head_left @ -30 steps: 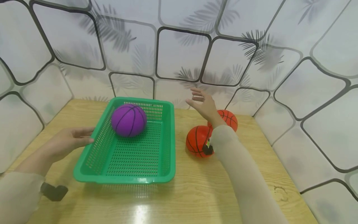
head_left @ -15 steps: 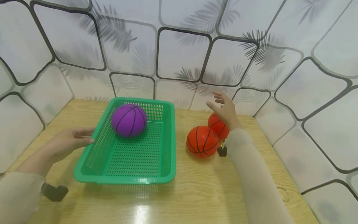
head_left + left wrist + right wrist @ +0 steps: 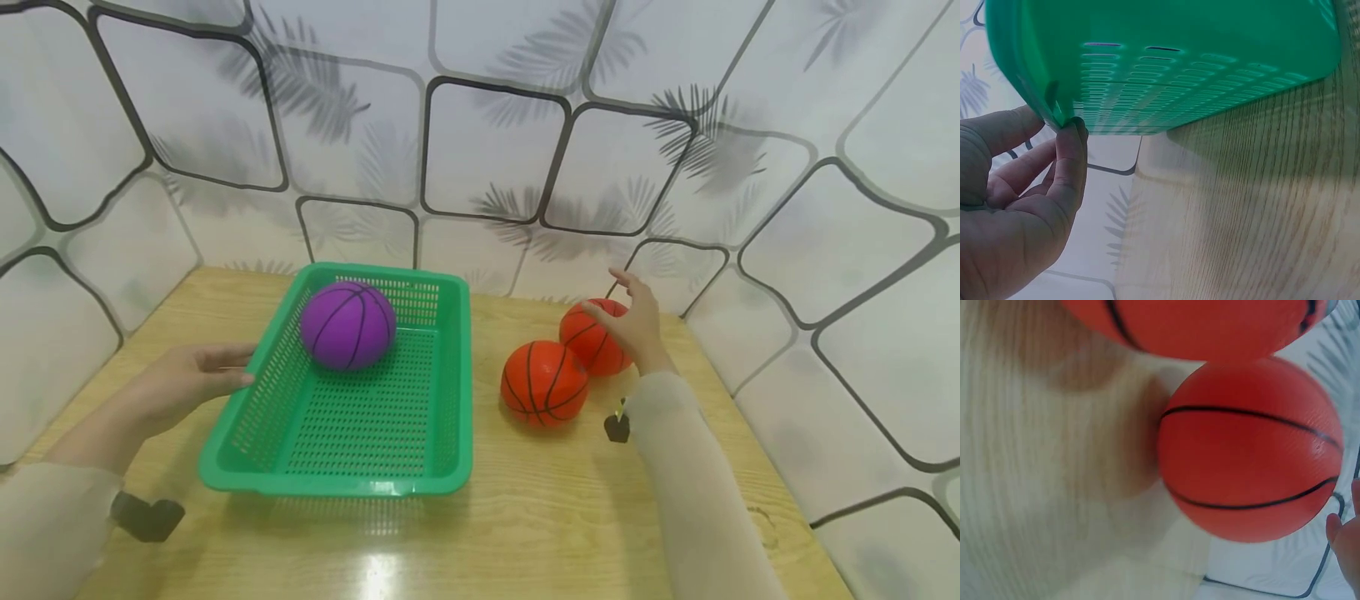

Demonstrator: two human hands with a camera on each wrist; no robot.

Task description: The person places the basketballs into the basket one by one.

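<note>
A green plastic basket [image 3: 450,400] stands on the table, with a purple ball [image 3: 348,326] marked by dark lines in its far left part. At the basket's left side my left hand [image 3: 183,379] pinches the rim; the left wrist view has the thumb and fingers [image 3: 1070,156] right at the rim. Two red-orange basketballs lie right of the basket: a nearer basketball [image 3: 543,383] and a farther basketball [image 3: 588,337]. My right hand [image 3: 637,321] is by the farther one, thumb and fingers spread apart, partly overlapping it. It holds nothing.
The wooden table [image 3: 525,517] meets a wall [image 3: 487,150] with printed leaves and rounded outlines at the back, left and right. Dark devices [image 3: 146,517] sit at both wrists.
My right hand has moved right and lower, from beyond the two basketballs to the right side of the farther one. The left hand, basket and balls have kept their places.
</note>
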